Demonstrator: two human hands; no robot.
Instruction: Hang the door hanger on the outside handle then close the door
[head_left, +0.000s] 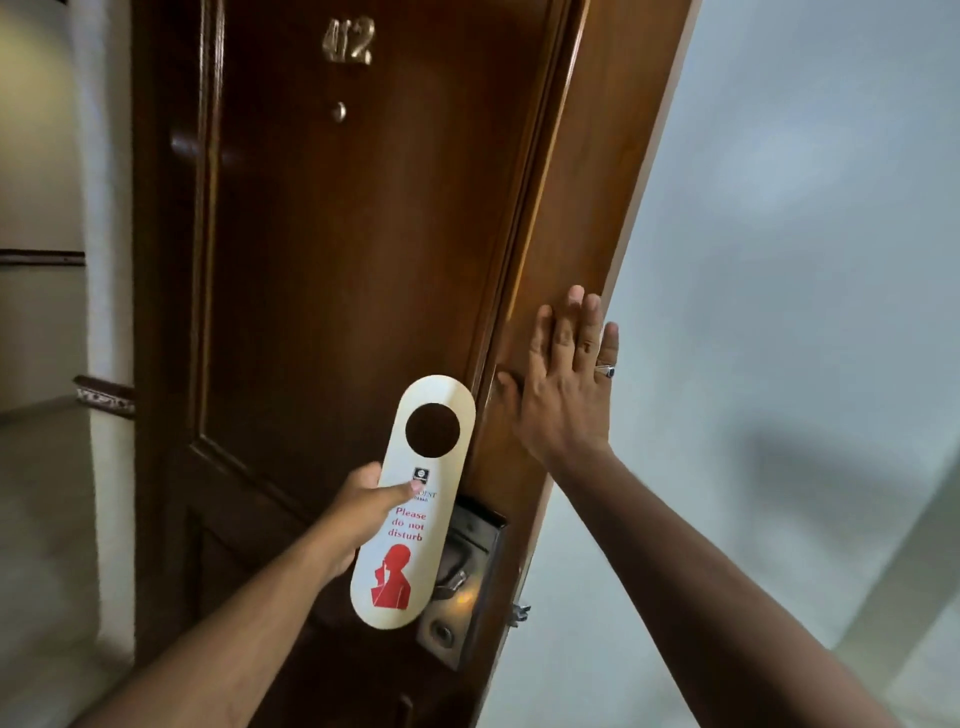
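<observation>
Holding the door hanger (413, 501) up in front of the handle (457, 564), left hand (358, 512) pinching its middle, right hand (563, 384) open, flat on the door (337, 249) edge, pale wall (779, 260) beside.

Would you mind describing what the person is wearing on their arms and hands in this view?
Both forearms are bare as far as the frame shows, with no sleeves, gloves, watch or bracelet in view. The right hand wears one ring on a finger: a silver-coloured band with a dark stone or face. The left hand shows no rings or other jewellery on its visible parts.
</observation>
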